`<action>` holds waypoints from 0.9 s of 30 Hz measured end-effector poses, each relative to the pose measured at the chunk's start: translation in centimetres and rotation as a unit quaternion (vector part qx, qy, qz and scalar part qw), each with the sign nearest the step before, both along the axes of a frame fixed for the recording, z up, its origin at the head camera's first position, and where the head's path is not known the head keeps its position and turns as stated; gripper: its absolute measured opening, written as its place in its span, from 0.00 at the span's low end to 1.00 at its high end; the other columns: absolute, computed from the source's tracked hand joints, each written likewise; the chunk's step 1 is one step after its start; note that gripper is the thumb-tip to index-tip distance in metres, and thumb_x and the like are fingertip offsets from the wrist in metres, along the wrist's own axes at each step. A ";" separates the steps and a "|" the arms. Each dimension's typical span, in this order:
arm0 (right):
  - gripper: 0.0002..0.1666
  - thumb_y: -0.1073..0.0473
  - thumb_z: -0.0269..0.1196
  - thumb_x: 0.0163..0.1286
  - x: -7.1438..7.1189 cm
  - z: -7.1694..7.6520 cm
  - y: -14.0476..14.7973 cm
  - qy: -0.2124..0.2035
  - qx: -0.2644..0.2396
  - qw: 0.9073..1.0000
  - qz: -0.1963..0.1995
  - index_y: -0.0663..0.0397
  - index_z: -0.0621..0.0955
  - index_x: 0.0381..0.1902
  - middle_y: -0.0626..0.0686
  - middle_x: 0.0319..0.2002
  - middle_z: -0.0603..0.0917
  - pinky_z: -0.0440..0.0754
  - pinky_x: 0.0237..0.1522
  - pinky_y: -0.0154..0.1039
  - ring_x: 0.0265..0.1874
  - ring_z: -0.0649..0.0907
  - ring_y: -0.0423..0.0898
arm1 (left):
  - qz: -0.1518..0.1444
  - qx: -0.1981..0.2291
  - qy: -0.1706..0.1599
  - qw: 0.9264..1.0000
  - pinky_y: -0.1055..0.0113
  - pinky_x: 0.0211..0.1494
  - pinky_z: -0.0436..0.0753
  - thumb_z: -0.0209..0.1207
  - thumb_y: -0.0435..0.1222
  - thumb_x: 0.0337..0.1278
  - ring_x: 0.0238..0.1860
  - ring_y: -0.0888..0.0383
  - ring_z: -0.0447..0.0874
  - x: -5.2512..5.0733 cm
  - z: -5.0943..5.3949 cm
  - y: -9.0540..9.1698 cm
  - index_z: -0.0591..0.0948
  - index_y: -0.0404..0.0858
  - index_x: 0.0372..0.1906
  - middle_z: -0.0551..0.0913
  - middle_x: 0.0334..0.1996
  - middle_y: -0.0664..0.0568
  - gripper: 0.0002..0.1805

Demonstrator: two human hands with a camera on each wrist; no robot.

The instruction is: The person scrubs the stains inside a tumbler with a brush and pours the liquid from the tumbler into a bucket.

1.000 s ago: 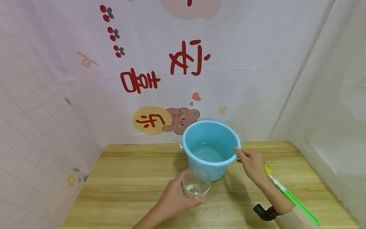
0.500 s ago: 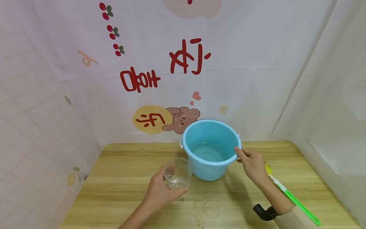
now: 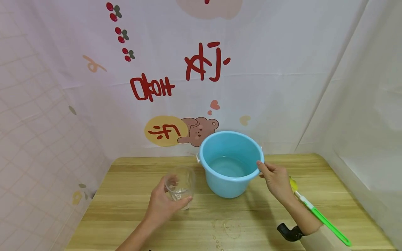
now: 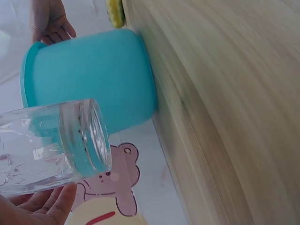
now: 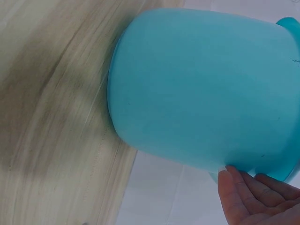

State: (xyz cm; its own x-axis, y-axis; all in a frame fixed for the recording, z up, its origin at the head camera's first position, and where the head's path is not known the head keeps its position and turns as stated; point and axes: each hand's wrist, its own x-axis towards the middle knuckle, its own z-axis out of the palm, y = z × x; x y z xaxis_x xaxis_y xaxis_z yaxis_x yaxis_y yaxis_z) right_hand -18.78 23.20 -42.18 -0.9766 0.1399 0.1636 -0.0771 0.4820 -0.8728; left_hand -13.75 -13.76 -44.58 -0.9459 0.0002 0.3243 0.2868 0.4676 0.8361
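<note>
A clear, thick-bottomed cup (image 3: 180, 181) is gripped by my left hand (image 3: 163, 204), thumb on its near side and fingers round the far side. In the left wrist view the transparent cup (image 4: 51, 145) appears raised off the table. Right of it stands a light blue bucket (image 3: 226, 188) with some water (image 3: 227, 166) in the bottom. My right hand (image 3: 276, 181) pinches the bucket's right rim, thumb on top and fingers under it. The right wrist view shows those fingers (image 5: 246, 185) against the bucket's outer wall (image 5: 201, 89).
A brush with a green handle (image 3: 331, 225) and yellow head (image 3: 293, 183) lies at the table's right, partly behind the right forearm. Water drops (image 3: 230, 228) wet the wooden table (image 3: 125, 195) near the front. A printed white cloth (image 3: 267, 104) hangs behind.
My left hand has carried the cup leftward and slightly back, away from the bucket's front. My right hand stays on the bucket rim, and the bucket has not moved.
</note>
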 end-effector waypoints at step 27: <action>0.27 0.48 0.61 0.81 -0.1 0.0 -0.1 0.000 0.000 1.000 -0.002 0.68 0.84 0.60 0.67 0.53 0.87 0.88 0.44 0.39 0.37 0.89 0.38 | 0.056 -0.009 0.011 0.998 0.52 0.46 0.84 0.83 0.42 0.43 0.49 0.45 0.81 -2.6 2.6 -3.8 0.75 0.43 0.62 0.81 0.49 0.46 0.40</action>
State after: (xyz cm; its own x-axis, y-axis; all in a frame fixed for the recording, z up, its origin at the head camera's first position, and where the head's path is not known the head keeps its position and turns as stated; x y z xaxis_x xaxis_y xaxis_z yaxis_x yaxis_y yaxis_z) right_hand -18.83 23.07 -42.13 -0.9761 0.1437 0.1631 -0.0747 0.4829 -0.8725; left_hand -16.36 -17.57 -41.96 -0.9333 -0.0995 0.3452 0.2491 0.5133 0.8213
